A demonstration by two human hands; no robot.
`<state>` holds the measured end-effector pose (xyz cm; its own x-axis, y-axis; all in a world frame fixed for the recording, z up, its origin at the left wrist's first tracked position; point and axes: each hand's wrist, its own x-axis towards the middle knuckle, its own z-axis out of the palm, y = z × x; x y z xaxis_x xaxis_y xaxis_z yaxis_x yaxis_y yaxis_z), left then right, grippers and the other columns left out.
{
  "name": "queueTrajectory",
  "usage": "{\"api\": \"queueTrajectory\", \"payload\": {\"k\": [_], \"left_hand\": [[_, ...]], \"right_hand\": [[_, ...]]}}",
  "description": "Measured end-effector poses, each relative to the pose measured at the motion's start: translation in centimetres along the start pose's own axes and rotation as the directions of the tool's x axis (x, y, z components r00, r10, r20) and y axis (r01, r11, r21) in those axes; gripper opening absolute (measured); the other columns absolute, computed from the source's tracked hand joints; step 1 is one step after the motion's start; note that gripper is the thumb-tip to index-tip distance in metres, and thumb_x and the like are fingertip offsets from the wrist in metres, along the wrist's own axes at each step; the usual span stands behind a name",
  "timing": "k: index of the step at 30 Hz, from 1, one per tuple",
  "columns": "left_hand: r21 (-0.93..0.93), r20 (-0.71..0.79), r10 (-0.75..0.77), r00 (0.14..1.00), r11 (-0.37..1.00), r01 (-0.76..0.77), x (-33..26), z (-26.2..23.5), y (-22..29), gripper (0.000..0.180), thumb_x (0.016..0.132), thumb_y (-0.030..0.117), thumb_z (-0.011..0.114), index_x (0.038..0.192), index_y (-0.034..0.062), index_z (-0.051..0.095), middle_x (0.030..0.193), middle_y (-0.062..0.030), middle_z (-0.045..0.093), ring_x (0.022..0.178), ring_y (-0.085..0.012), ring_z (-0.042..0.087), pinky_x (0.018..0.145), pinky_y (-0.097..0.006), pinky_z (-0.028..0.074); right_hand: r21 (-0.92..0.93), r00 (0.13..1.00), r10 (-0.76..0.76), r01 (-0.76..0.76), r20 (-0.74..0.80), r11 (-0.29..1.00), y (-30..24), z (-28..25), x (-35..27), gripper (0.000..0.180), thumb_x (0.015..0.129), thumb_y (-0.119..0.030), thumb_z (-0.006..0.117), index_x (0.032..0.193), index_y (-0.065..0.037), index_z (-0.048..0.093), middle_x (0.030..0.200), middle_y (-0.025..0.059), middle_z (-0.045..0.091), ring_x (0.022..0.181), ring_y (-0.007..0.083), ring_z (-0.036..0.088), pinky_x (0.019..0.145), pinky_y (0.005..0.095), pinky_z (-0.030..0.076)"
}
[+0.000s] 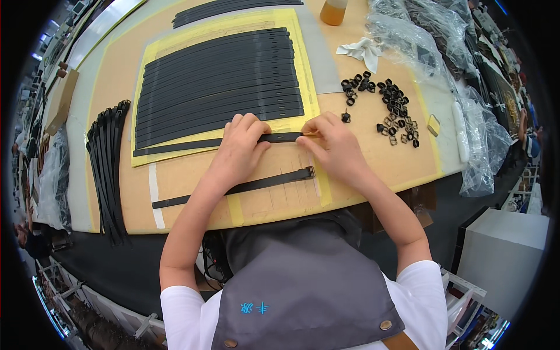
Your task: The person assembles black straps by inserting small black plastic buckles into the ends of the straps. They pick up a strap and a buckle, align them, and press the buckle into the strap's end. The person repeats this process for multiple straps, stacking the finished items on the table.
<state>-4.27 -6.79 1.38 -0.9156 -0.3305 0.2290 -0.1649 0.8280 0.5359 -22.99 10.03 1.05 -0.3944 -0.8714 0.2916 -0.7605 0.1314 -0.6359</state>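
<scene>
1. The black strap (181, 146) lies along the near edge of the yellow board (309, 76), its right end between the 2 hands; its left part rests on the board, which probably steadies the length while the fingers work at the end.
2. The left hand (240, 146) has thumb and fingertips nearly together over the strap, short of its right end; the right hand (333, 146) pinches the end itself, thumb near and forefinger far; the 2 grips, set a little apart, seem meant to hold that stretch flat and straight.
3. Just nearer lies a buckled strap (262, 183), slanting under the left forearm, which hides part of it; its buckle is at the right.
4. Beyond, a row of straps (219, 81) lies side by side on the board, slotted ends to the right; perhaps so that each can be lifted in turn.
5. To the right, buckles and loops (396, 111) lie scattered, probably for easy reach; to the left, a strap bundle (109, 163) hangs over the table's near edge.
6. Fingertips cover the strap's underside, and a small tan sliver by the right forefinger is unclear; the far straps (233, 7) and amber bottle (333, 11) are cut off above.
</scene>
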Motion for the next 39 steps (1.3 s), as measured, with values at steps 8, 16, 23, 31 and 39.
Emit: {"api": "queueTrajectory", "payload": {"k": [8, 16, 23, 31, 39], "left_hand": [[-0.098, 0.061, -0.001, 0.998, 0.995, 0.007, 0.8, 0.0, -0.9, 0.023, 0.087, 0.0, 0.075, 0.104, -0.0002, 0.058, 0.099, -0.0112, 0.056, 0.099, -0.0306, 0.054, 0.089, -0.039, 0.047], [-0.321, 0.182, -0.151, 0.972, 0.925, 0.204, 0.5, -1.3, 0.2, 0.022, 0.093, 0.002, 0.071, 0.111, -0.0015, 0.059, 0.103, -0.0139, 0.068, 0.095, -0.027, 0.068, 0.081, -0.035, 0.055], [-0.373, 0.092, -0.039, 0.995, 0.925, 0.071, 0.6, -0.8, 0.8, 0.029, 0.094, 0.002, 0.071, 0.122, 0.0008, 0.068, 0.105, -0.0118, 0.072, 0.093, -0.023, 0.069, 0.073, -0.031, 0.056], [-0.43, -0.022, -0.026, 0.999, 0.903, 0.014, 0.8, -1.5, 2.5, 0.024, 0.09, 0.003, 0.076, 0.113, 0.0005, 0.073, 0.097, -0.007, 0.074, 0.08, -0.0132, 0.066, 0.059, -0.025, 0.047], [-0.36, -0.103, 0.052, 0.993, 0.929, -0.086, 0.8, -0.3, 3.5, 0.023, 0.087, 0.004, 0.077, 0.111, 0.0029, 0.075, 0.088, -0.0077, 0.071, 0.073, -0.0177, 0.066, 0.06, -0.029, 0.05]], "right_hand": [[0.055, 0.962, 0.272, -0.27, -0.03, 0.961, 4.6, -4.4, 0.0, 0.017, 0.09, -0.01, 0.074, 0.103, 0.0, 0.07, 0.088, 0.0074, 0.068, 0.069, 0.0144, 0.065, 0.069, 0.0294, 0.054], [0.122, 0.908, 0.416, -0.407, -0.055, 0.905, 5.8, -7.1, -1.2, 0.017, 0.089, -0.009, 0.072, 0.103, 0.001, 0.07, 0.086, 0.0044, 0.07, 0.074, 0.0075, 0.063, 0.067, 0.0254, 0.053], [0.347, 0.901, 0.423, -0.427, 0.092, 0.835, 4.8, -3.9, -0.2, 0.021, 0.095, -0.012, 0.074, 0.113, -0.001, 0.071, 0.094, 0.0012, 0.07, 0.078, 0.0065, 0.065, 0.067, 0.021, 0.052], [0.825, 0.772, 0.359, -0.565, 0.525, 0.007, 3.9, -5.1, -1.7, 0.028, 0.103, -0.016, 0.069, 0.127, -0.002, 0.069, 0.105, 0.004, 0.073, 0.093, 0.0104, 0.073, 0.076, 0.0192, 0.061], [0.813, 0.776, 0.313, -0.582, 0.548, 0.018, 1.8, -3.3, -2.5, 0.025, 0.102, -0.016, 0.071, 0.122, -0.002, 0.072, 0.096, 0.0034, 0.074, 0.09, 0.0087, 0.073, 0.077, 0.0185, 0.06]]}}
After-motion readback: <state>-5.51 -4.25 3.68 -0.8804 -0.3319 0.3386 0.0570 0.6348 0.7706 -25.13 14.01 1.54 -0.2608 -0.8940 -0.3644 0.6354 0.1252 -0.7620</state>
